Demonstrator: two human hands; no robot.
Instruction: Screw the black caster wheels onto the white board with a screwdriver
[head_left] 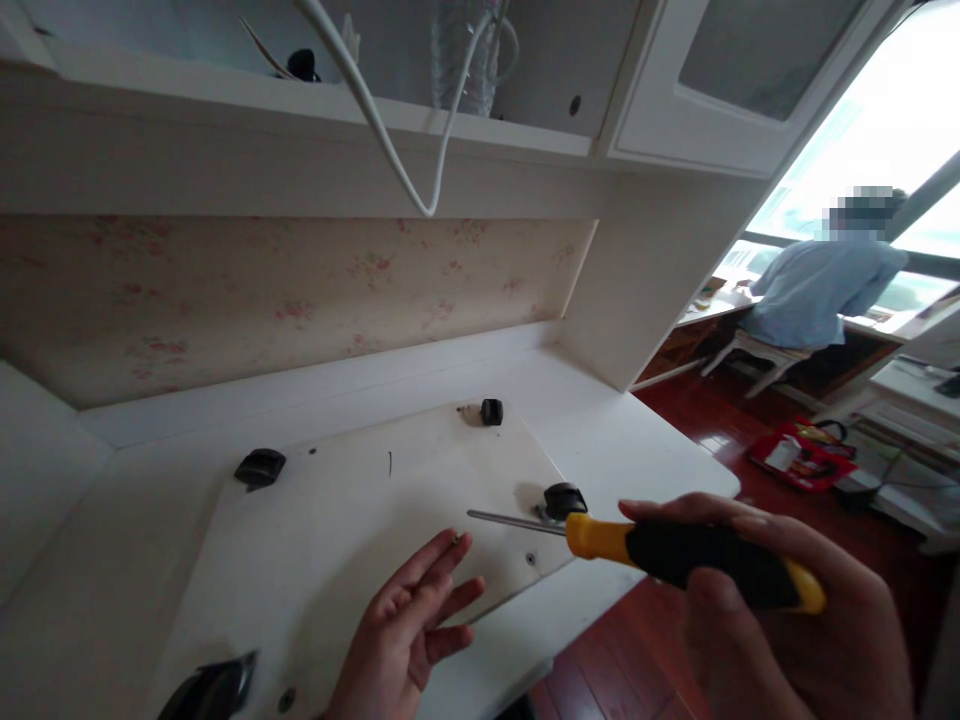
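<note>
Two hands busy: right hand [780,600] grips screwdriver [675,550], tip near the right caster [564,498]; left hand [409,630] spread wide on white board [337,540]. Risk: board overhangs the near edge, push could tip it.

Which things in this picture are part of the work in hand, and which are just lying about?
In hand: screwdriver in the right hand; white board under the left hand; its black wheels.

Lying about: white cable; red basket on the floor; seated person.

Screwdriver [660,548]: shiny metal shaft, yellow-black plastic handle; board [360,530] matt white.
</note>
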